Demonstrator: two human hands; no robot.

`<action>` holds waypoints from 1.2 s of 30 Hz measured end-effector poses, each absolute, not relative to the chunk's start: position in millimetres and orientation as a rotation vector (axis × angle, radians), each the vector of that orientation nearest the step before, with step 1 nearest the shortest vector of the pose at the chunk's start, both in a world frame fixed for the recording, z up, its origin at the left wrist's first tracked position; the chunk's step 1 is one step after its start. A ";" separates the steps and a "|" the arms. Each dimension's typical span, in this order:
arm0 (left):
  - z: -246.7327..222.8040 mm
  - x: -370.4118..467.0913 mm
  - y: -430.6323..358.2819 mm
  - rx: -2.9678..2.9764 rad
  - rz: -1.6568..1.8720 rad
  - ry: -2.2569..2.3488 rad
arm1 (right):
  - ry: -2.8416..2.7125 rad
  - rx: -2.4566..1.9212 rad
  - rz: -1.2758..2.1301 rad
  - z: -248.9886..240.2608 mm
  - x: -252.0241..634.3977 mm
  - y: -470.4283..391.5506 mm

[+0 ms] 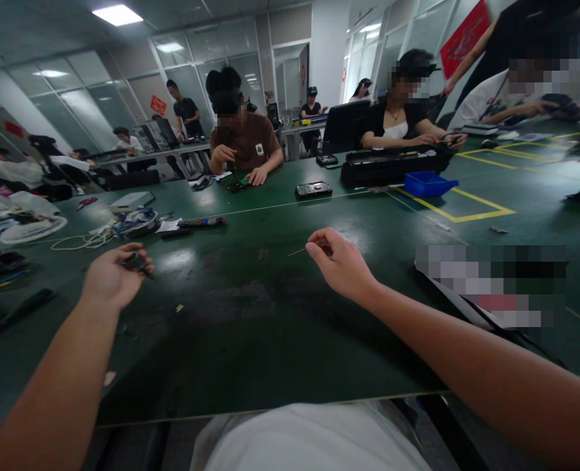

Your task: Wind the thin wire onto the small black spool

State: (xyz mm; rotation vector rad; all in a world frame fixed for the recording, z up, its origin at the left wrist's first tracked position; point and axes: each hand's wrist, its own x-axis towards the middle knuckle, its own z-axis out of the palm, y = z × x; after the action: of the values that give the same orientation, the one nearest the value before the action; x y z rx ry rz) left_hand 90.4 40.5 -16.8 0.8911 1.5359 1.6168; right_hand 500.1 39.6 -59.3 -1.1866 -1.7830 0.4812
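Note:
My left hand is raised over the left part of the green table, its fingers curled round a small dark object whose kind I cannot make out. Nearer the middle, my right hand pinches a thin, needle-like metal rod that points to the left. The fingers hide the rod's other end. A wide gap separates the two hands, and the held things do not touch. On the tabletop between them lies a small pale scrap.
Left of me lie a cable bundle, a pen-like tool and a black-handled tool. Ahead sit a circuit device, a blue tray and a long black case. Co-workers sit across the table. A blurred-out sheet lies right.

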 end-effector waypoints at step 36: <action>-98.0 269.7 51.4 2.004 0.980 1.207 | -1.707 -1.010 0.592 -62.5 498.4 33.3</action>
State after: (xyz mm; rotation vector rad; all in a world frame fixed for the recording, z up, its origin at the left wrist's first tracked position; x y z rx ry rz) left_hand 269.7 51.4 -98.0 2.0041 1.2068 0.9797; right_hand 498.4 33.3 -62.5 -1.0104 -1.7065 0.5924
